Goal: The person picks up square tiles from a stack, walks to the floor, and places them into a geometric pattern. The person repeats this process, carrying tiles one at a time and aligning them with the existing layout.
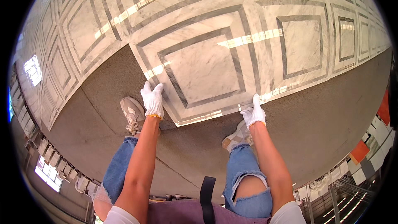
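A large polished marble tile (203, 71), cream-white with nested dark grey square bands, lies in front of me. My left hand (153, 99), in a white knit glove, grips its left edge near the closest corner. My right hand (253, 112), gloved alike, is closed at the tile's near edge, toward its right end. Fingers of both hands are partly hidden at the edges. Window light reflects in bright strips across the tile's glossy face.
Matching patterned tiles (300, 41) continue to the right, beyond and far left. Bare grey concrete floor (120, 74) shows beside the tile's left edge and around my shoes (133, 114). Stacked pale slabs (52, 157) line the left rim; orange panels (360, 151) stand at the right.
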A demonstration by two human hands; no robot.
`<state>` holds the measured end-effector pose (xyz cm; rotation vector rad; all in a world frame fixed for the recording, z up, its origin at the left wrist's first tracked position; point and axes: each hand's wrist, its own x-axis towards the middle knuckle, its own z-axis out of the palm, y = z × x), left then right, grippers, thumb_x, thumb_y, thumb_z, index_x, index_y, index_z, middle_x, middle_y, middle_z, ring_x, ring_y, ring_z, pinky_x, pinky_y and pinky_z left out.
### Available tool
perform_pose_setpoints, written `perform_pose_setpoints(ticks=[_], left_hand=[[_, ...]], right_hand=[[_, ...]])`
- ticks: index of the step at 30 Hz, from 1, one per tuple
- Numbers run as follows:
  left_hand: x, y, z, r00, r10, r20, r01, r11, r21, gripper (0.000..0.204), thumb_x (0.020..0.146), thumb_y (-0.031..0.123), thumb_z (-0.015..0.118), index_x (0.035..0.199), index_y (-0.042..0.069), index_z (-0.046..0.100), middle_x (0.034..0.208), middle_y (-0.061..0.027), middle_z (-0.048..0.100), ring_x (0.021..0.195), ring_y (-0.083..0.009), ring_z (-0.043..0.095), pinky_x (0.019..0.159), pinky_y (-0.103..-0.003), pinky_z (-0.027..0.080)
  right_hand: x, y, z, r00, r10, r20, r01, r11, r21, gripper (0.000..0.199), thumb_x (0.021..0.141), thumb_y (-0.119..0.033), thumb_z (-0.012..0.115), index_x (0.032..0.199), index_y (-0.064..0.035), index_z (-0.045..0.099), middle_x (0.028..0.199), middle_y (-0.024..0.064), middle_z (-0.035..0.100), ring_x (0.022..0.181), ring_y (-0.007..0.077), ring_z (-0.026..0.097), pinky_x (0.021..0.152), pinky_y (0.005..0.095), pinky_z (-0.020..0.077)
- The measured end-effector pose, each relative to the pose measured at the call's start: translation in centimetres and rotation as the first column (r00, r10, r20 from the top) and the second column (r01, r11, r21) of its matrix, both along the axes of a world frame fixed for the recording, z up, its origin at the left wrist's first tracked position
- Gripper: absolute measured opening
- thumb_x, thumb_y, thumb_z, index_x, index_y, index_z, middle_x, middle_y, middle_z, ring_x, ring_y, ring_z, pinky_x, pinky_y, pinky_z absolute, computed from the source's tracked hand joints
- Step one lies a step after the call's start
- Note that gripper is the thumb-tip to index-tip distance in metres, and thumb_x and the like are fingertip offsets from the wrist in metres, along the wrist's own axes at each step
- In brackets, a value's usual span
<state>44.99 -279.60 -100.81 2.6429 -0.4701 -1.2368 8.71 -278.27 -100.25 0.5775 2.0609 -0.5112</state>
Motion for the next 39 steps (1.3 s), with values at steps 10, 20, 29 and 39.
perform_pose_setpoints(ticks=[10,20,29,39], left_hand=[[-1.1,-2.6,2.5,0.986,-0.133,0.103,0.134,0.991,-0.008,0.063,0.076,0.025,0.066,0.129,-0.003,0.048,0.116,-0.0217,0.048,0.105,-0.0332,0.052,0.088,-0.040,0.044],[0.0,-9.0,20.0,0.872,-0.309,-0.379,0.309,0.949,-0.062,0.066,0.086,0.018,0.061,0.142,-0.006,0.033,0.140,-0.0236,0.045,0.130,-0.0296,0.044,0.107,-0.033,0.034],[3.1,6.1,53.4,0.964,-0.257,-0.065,0.255,0.966,-0.042,0.056,0.087,0.016,0.057,0.137,-0.004,0.043,0.135,-0.0188,0.051,0.124,-0.0237,0.050,0.103,-0.031,0.039],[1.8,27.9,79.6,0.999,-0.038,0.026,0.033,0.985,0.168,0.060,0.086,0.020,0.060,0.137,-0.006,0.041,0.139,-0.0212,0.047,0.129,-0.0303,0.046,0.107,-0.035,0.036]], right_hand=[[-1.5,-0.5,0.8,0.987,0.091,0.130,-0.076,0.991,-0.114,0.048,0.079,-0.038,0.076,0.094,0.0009,0.054,0.078,0.0118,0.053,0.065,0.0241,0.057,0.057,0.0362,0.0524],[2.4,-1.8,17.1,0.929,0.275,0.249,-0.207,0.941,-0.267,0.039,0.088,-0.026,0.067,0.114,-0.0015,0.052,0.093,0.0046,0.055,0.082,0.0156,0.058,0.065,0.0294,0.0504],[-8.6,5.3,46.6,0.901,0.242,0.359,-0.138,0.946,-0.292,0.040,0.090,-0.023,0.064,0.123,-0.0044,0.051,0.101,0.0084,0.063,0.083,0.0174,0.063,0.071,0.0307,0.0536],[-29.5,13.6,72.0,0.908,0.371,0.197,-0.322,0.916,-0.241,0.038,0.094,-0.027,0.058,0.124,-0.0058,0.050,0.106,0.0126,0.062,0.093,0.0248,0.063,0.079,0.0385,0.0548]])
